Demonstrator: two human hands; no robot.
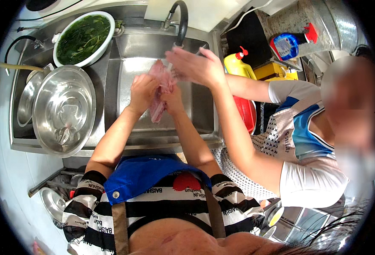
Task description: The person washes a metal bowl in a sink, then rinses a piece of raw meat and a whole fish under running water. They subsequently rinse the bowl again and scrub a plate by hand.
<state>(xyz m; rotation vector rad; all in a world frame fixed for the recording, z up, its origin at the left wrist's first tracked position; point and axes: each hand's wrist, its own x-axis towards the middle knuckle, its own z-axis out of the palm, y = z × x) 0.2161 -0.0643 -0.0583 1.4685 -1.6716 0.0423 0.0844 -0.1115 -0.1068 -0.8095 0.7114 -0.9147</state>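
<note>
A long piece of raw pink meat (156,110) hangs between my hands over the steel sink basin (130,124). My left hand (144,92) grips its left side, while my right hand (172,99) closes on its right side. Above it, near the black faucet spout (183,28), another person's hands (197,65) are blurred; they are close to the meat's upper end, and whether they touch it I cannot tell. Water seems to run below the spout.
To the left, a large steel bowl (87,127) rests on the sink's edge, near a white basin (110,38) of leafy greens in water. A co-worker (283,127) stands close at the right. Beyond the sink are a yellow bottle (237,65), a blue spray bottle (284,46) and a red basket (245,111).
</note>
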